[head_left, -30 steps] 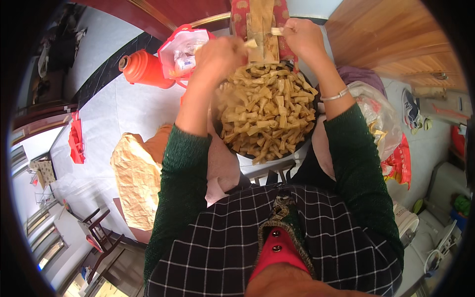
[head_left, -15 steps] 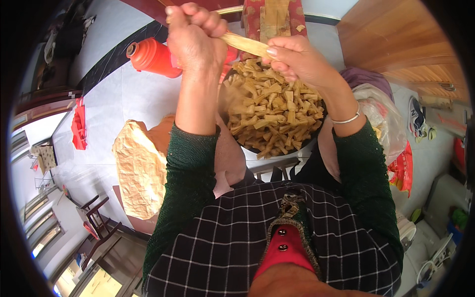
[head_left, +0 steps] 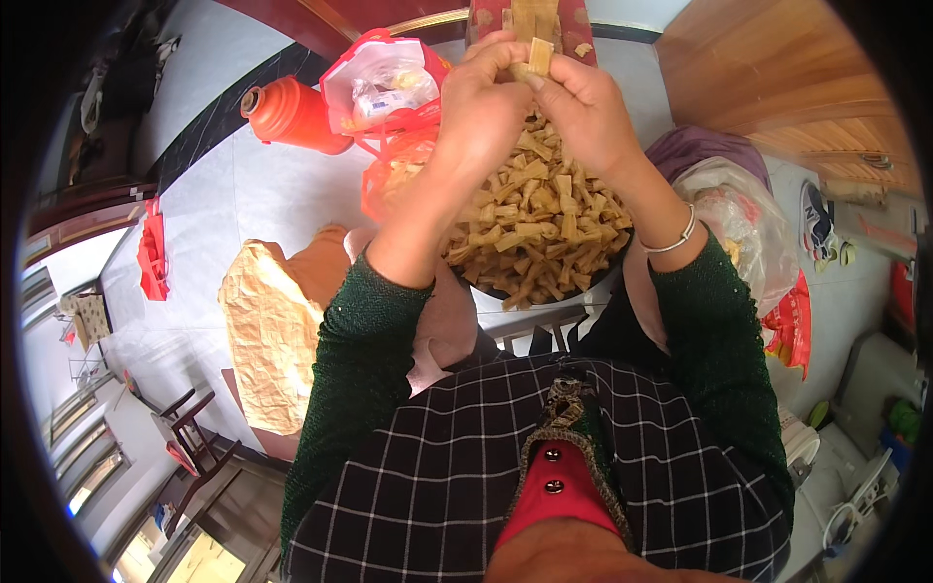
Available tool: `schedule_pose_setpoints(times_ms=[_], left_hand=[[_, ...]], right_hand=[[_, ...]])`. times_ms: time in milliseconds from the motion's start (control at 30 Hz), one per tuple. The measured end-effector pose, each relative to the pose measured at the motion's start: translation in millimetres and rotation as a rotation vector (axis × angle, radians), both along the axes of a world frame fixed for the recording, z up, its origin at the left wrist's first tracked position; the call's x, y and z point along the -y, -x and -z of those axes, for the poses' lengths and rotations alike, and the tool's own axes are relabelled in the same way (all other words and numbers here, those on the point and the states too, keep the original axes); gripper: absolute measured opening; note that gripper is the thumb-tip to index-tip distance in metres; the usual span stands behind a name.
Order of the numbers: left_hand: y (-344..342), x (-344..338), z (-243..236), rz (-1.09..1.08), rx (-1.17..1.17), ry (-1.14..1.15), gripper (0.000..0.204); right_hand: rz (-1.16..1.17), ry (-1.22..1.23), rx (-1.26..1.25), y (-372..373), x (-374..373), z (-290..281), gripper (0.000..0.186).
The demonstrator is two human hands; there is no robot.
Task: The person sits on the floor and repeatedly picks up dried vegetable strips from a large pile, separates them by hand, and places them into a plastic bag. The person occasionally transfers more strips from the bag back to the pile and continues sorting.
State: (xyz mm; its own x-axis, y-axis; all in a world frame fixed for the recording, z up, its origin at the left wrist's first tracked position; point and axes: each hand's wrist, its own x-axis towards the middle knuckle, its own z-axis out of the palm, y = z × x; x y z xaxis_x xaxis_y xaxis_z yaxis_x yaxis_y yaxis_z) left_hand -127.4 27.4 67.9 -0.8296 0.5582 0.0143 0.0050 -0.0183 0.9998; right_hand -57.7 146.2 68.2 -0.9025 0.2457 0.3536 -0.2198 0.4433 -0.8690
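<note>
Above the far side of a round dark container heaped with short tan knotted pieces (head_left: pixel 539 219), my two hands meet. A flat tan strip (head_left: pixel 541 56), which looks like tofu skin, is pinched between them, with one end standing up. My left hand (head_left: pixel 491 112) has its fingers curled round the strip's left part. My right hand (head_left: pixel 590 109) grips it from the other side with thumb and fingers, almost touching the left. The strip's middle is hidden by my fingers. Just beyond lie more long tan strips (head_left: pixel 533 17) on a red patterned surface (head_left: pixel 575 29).
Left of the container stand a red-and-white bag (head_left: pixel 374 87) with plastic packets inside and an orange flask (head_left: pixel 296 115). A crumpled brown paper (head_left: pixel 272 335) lies by my left arm. On the right are a clear plastic bag (head_left: pixel 743 228), a shoe (head_left: pixel 816 219) and a wooden cabinet (head_left: pixel 777 78).
My left hand has come down and right to my right hand. The strip, stretched between them before, is now bunched at my fingers. The red-and-white bag has come into view.
</note>
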Motion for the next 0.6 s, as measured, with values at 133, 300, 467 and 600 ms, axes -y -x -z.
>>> schedule_pose_setpoints(times_ms=[133, 300, 467, 600], left_hand=[[-7.3, 0.5, -9.3, -0.155, -0.480, 0.244, 0.020], [-4.3, 5.3, -2.5, -0.077, -0.755, 0.009, 0.012], [-1.4, 2.2, -1.5, -0.168, -0.521, 0.122, 0.007], [5.4, 1.6, 7.5, -0.151, -0.163, 0.048, 0.003]], right_hand=[[-0.260, 1.002, 0.439, -6.2, -13.5, -11.8, 0.021], [-0.531, 1.200, 0.696, -5.9, -30.3, -13.1, 0.022], [-0.245, 0.377, 0.307, -4.5, -19.3, -13.1, 0.015], [-0.156, 0.059, -0.032, -2.1, -17.2, -0.4, 0.015]])
